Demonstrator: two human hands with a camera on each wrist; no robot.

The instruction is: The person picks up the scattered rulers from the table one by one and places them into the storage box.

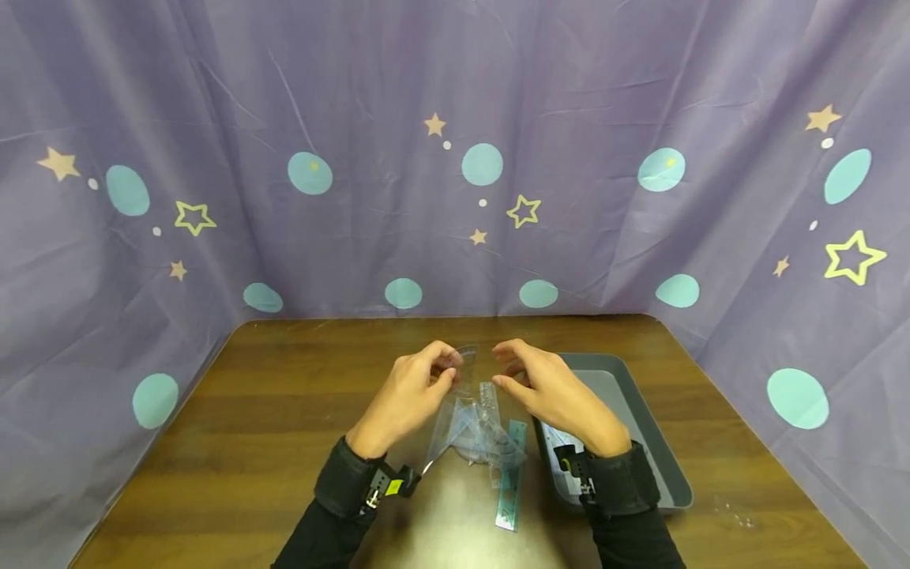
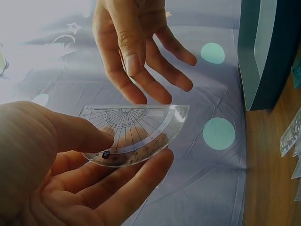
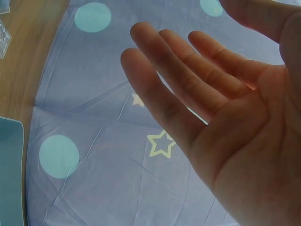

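A clear protractor (image 2: pixel 136 127) with black markings is pinched between the thumb and fingers of my left hand (image 1: pixel 414 393), above the table. In the head view the protractor (image 1: pixel 467 365) shows faintly at the fingertips. My right hand (image 1: pixel 558 391) hovers to its right, fingers spread and loosely bent, holding nothing. The left wrist view has the right hand (image 2: pixel 134 44) just beyond the protractor's straight edge; whether they touch I cannot tell. Below the hands lies a heap of clear set squares and other drawing tools (image 1: pixel 472 431). A teal ruler (image 1: pixel 509 494) lies at the heap's right side.
A grey tray (image 1: pixel 668 466) stands at the right, under my right forearm, with a pale printed item (image 1: pixel 562 442) partly visible inside. Small clear bits (image 1: pixel 739 518) lie on the wooden table (image 1: pixel 284 411) right of the tray. A purple patterned curtain (image 1: pixel 370 221) encloses the table's back and sides.
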